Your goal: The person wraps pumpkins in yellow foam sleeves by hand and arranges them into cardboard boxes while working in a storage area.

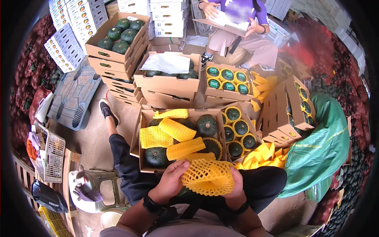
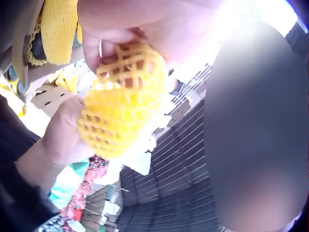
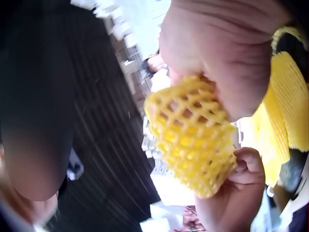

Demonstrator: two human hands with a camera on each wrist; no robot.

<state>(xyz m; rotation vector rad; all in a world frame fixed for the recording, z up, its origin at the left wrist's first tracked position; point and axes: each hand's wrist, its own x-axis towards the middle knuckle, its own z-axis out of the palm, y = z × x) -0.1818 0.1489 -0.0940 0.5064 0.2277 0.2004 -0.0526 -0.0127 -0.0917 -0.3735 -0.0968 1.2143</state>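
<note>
Both hands hold a yellow foam net sleeve (image 1: 208,177), stretched wide, in front of the person's lap. My left hand (image 1: 171,179) grips its left side with thumb and fingers. At the opposite side, my right hand (image 1: 237,185) grips the edge; its fingers are partly hidden by the net. The mesh of the sleeve (image 3: 190,135) shows in the right wrist view, with nothing visible inside. Just beyond the hands is a cardboard box with dark green pumpkins (image 1: 156,157). Several flattened yellow foam sleeves (image 1: 176,130) lie across them.
A second box holds pumpkins in yellow nets (image 1: 241,127) to the right, beside loose yellow sleeves (image 1: 262,157) and a green sack (image 1: 316,146). Stacked pumpkin boxes (image 1: 114,53) stand back left. Another person (image 1: 244,27) sits opposite, holding a cardboard piece. A stool (image 1: 96,189) is at left.
</note>
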